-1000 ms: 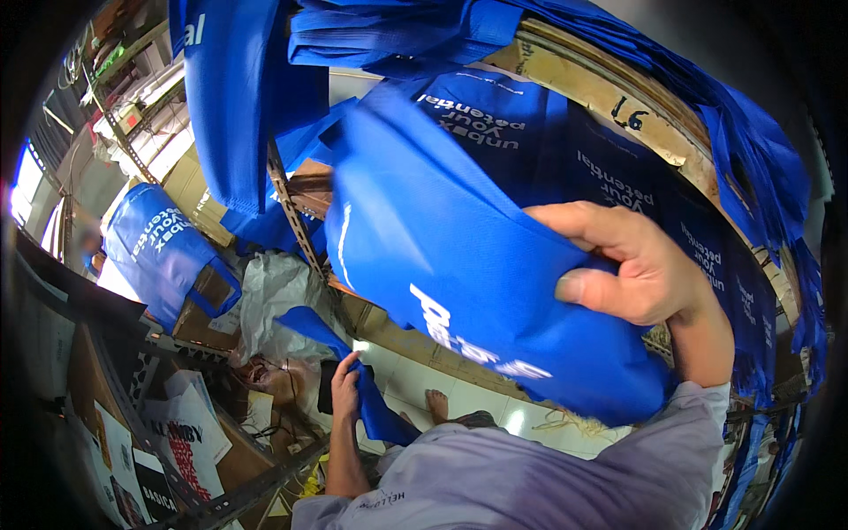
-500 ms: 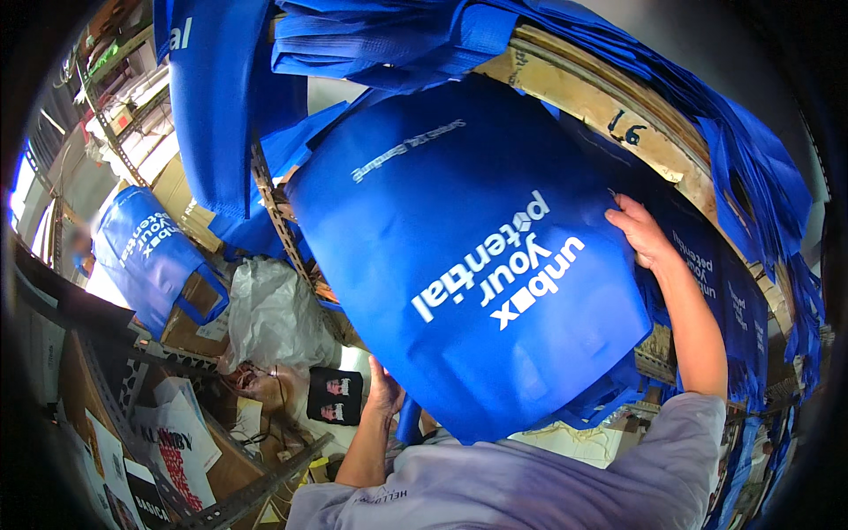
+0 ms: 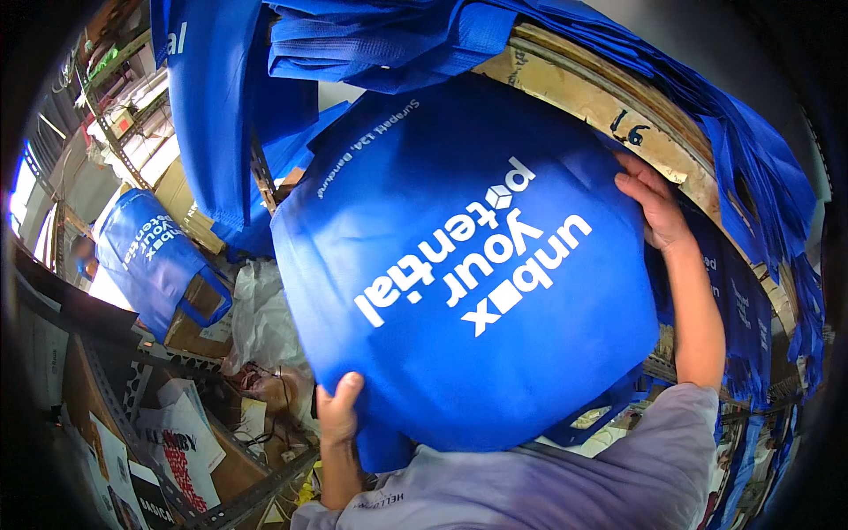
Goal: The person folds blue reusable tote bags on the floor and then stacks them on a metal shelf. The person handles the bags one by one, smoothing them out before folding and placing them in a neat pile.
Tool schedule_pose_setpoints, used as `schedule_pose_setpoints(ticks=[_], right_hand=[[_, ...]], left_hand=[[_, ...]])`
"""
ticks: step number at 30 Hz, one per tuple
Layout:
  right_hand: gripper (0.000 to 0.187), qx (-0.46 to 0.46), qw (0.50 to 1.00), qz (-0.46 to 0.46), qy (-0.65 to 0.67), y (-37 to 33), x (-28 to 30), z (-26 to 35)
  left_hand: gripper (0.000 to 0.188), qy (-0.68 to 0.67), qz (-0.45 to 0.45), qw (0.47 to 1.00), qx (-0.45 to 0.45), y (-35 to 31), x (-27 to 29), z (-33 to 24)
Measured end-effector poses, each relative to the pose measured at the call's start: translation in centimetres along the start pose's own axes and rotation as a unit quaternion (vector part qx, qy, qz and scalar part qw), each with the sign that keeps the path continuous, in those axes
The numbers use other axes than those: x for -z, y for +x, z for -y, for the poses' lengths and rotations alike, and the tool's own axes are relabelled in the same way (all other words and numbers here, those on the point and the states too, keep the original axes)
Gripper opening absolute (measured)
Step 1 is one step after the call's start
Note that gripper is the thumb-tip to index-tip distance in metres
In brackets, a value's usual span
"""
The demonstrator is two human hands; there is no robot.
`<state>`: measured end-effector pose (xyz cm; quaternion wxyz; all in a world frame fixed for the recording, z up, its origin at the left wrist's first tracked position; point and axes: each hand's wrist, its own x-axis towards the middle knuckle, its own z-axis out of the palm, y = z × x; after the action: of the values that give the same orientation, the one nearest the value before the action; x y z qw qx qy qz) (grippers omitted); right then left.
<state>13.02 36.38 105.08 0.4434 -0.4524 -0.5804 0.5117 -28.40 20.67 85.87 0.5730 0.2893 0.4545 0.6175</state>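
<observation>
A large blue fabric bag with white print, turned upside down to me, spreads across the middle. My left hand grips its lower left edge, thumb on the front and the other fingers behind. At the bag's upper right edge, my right hand has hold of the fabric, its fingers curled at the border. The bag hides part of the shelf behind it and some of my shirt.
Wooden racks carry blue bags draped overhead and along the right. Another blue bag hangs at the left, near a crumpled clear plastic bag. Printed sheets and a metal shelf frame lie lower left.
The bag has shifted left and spread flatter. My left hand has moved left and slightly up along its edge; my right hand has moved a little right.
</observation>
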Motion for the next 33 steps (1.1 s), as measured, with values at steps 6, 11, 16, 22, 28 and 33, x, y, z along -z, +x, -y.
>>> schedule_pose_setpoints(ticks=[6, 11, 16, 22, 28, 33], right_hand=[[0.068, -0.154, 0.967, 0.168, -0.112, -3.8, -1.1, -3.2], [0.066, -0.003, 0.989, 0.07, -0.128, -5.2, -3.3, 0.1], [0.066, -0.016, 0.996, -0.066, -0.065, -5.2, -0.7, 1.3], [0.058, -0.187, 0.978, -0.087, -0.036, -2.2, 3.8, -8.0], [0.035, -0.121, 0.98, -0.16, 0.017, -3.8, 3.0, -8.2], [0.06, -0.113, 0.985, -0.133, -0.003, -4.2, 0.7, -5.7]], left_hand=[[0.044, -0.008, -0.024, 0.999, 0.026, 2.4, 2.3, -1.8], [0.051, 0.028, -0.059, 0.997, -0.03, 1.9, 4.2, -3.8], [0.051, -0.023, 0.018, 0.993, -0.112, 3.8, -1.6, -11.2], [0.035, 0.124, 0.115, 0.983, 0.075, 14.7, -3.9, -11.1], [0.055, 0.16, 0.181, 0.965, 0.102, 11.4, -0.2, -7.3], [0.042, 0.199, 0.066, 0.967, 0.148, 6.3, 0.0, -4.4]])
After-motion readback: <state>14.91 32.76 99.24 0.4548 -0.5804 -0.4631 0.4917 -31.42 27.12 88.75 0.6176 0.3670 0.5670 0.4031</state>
